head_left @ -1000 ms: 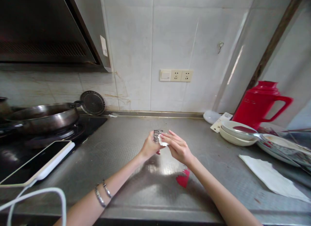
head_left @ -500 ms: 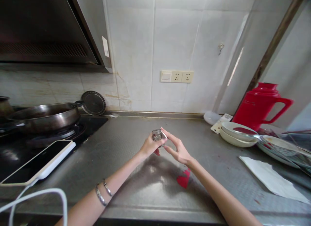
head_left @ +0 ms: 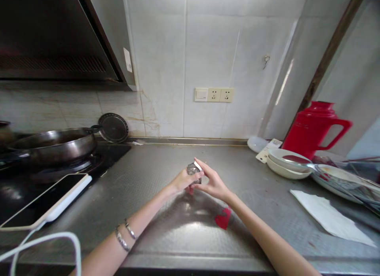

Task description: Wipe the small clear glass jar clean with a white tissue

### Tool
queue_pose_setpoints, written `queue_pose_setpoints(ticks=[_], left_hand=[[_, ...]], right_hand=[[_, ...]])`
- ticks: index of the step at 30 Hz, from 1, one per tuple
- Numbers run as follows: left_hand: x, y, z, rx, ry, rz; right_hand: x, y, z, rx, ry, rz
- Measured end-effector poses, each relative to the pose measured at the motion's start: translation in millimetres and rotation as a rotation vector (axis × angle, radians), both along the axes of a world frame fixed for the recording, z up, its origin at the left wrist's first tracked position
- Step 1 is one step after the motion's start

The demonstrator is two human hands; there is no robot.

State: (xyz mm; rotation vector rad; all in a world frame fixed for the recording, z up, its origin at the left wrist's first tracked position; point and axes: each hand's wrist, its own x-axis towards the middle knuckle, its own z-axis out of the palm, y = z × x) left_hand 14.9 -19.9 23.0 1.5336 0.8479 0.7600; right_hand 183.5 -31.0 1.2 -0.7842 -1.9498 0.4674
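Above the middle of the steel counter, a small clear glass jar (head_left: 193, 169) with dark, patterned-looking sides is tilted between my hands. My left hand (head_left: 181, 180) is closed around its near left side, thumb across it. From the right, my right hand (head_left: 214, 182) grips the same jar with fingertips at the top and thumb below. A small white patch (head_left: 197, 165) shows under the right fingertips; whether it is a label, a lid edge or paper I cannot tell. A red paper-like patch (head_left: 223, 218) lies flat on the counter below my right hand.
At left, a steel pan (head_left: 56, 145) sits on the black hob, near a phone (head_left: 44, 201) with a white cable (head_left: 63, 235). On the right are stacked bowls (head_left: 286, 171), a red thermos jug (head_left: 314, 129), plates (head_left: 341, 177) and a white paper sheet (head_left: 329, 216).
My right hand has come in from beside the jar to close against it. The jar has turned, with its open rim no longer showing clearly. The camera view has shifted slightly.
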Motion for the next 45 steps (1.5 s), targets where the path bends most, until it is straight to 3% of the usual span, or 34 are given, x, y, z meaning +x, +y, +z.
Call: queue_pose_setpoints(ticks=[5, 10, 14, 20, 32, 45], left_hand=[[-12.4, 10.7, 0.3, 0.029, -0.004, -0.227], [-3.5, 7.5, -13.4, 0.339, -0.084, -0.024], [3.0, 2.0, -21.0, 0.507, -0.006, 0.163], [3.9, 1.6, -20.9, 0.582, 0.066, 0.324], [5.5, -2.2, -14.9, 0.529, 0.003, 0.258], [5.9, -1.5, -20.3, 0.533, 0.039, 0.23]], right_hand=[[-2.8, -1.2, 5.6, -0.275, 0.255, 0.017], [-9.9, -1.7, 7.4, -0.432, 0.451, 0.063], [-15.2, -3.5, 7.1, -0.429, 0.453, 0.055], [-11.6, -2.3, 11.3, -0.354, 0.412, 0.037], [-3.8, 0.5, 14.5, -0.259, 0.361, -0.082], [-2.6, 5.1, 11.0, -0.191, 0.368, -0.26]])
